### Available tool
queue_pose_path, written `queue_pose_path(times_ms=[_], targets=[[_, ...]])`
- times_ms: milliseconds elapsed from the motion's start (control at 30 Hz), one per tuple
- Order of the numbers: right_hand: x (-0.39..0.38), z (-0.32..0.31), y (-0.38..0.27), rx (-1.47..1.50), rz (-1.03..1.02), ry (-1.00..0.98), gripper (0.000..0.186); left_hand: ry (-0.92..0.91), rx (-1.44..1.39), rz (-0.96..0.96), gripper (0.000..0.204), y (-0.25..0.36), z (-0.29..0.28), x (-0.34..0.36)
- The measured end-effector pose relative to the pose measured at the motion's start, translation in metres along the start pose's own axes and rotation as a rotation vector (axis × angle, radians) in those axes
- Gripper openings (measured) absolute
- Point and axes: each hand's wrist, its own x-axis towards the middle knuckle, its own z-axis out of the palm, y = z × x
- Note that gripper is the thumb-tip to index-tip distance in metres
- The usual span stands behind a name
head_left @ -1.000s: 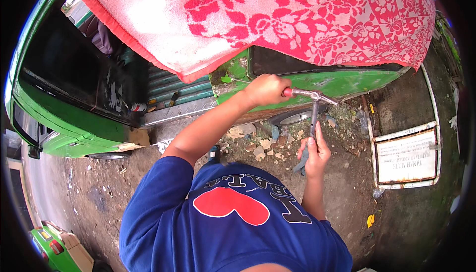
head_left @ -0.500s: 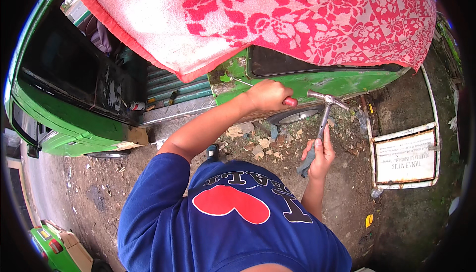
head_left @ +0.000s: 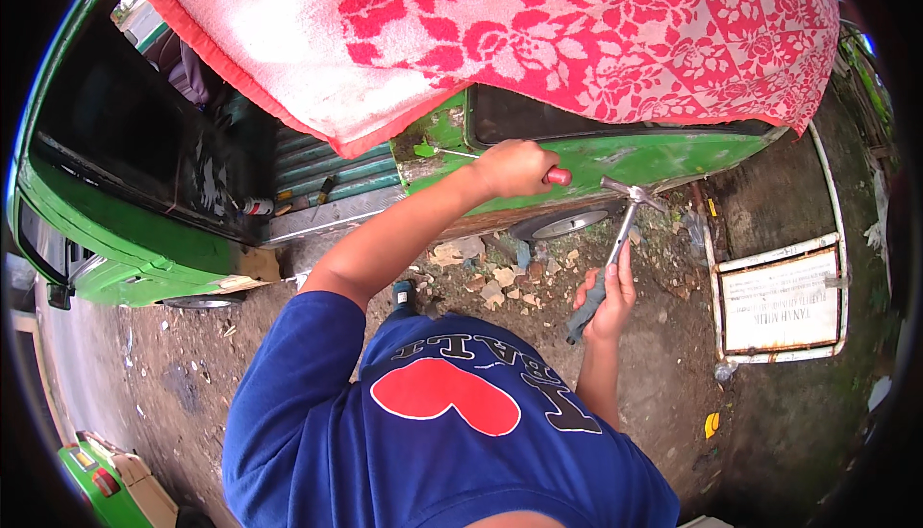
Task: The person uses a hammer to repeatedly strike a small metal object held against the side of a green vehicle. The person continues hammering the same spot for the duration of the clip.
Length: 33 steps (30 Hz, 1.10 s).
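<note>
At upper centre, the left hand [head_left: 517, 168] clamps what seems a screwdriver [head_left: 558, 176]; the hammer [head_left: 626, 225], gripped by the right hand [head_left: 610, 299], has swung clear, so no blow lands.

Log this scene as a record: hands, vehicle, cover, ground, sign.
Left hand: closed around a red-handled tool with a thin shaft
Right hand: holding a hammer, its head apart from the red handle
Vehicle: green, paint worn near the shaft's tip
Cover: pink floral cloth draped over the vehicle
Ground: rubble near a wheel
Sign: white frame, at right
</note>
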Motion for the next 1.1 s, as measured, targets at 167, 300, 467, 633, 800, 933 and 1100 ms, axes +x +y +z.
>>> queue_pose_path(times_ms=[167,300,467,633,800,933,1100], targets=[[0.006,-0.002,0.012,-0.104,0.014,-0.166,0.054,-0.050,0.018,-0.009,0.019,0.004,0.007,0.000],[0.011,-0.004,0.003,0.013,-0.034,-0.055,0.054,-0.043,0.029,-0.039,0.020,0.005,0.004,0.002],[0.011,0.001,0.007,-0.126,0.018,-0.133,0.052,-0.020,0.037,-0.053,0.021,0.004,0.005,0.006],[0.013,-0.001,0.006,-0.011,-0.038,-0.032,0.055,0.021,0.006,-0.080,0.020,0.002,0.002,0.006],[0.008,-0.003,0.019,-0.129,0.002,-0.135,0.051,0.058,0.036,-0.125,0.019,-0.014,0.008,0.002],[0.008,0.000,0.006,-0.007,-0.090,-0.001,0.052,0.076,0.031,-0.067,0.019,-0.010,0.007,-0.014],[0.012,-0.003,0.004,-0.039,-0.058,-0.039,0.052,0.138,0.015,0.063,0.026,0.008,0.004,-0.031]])
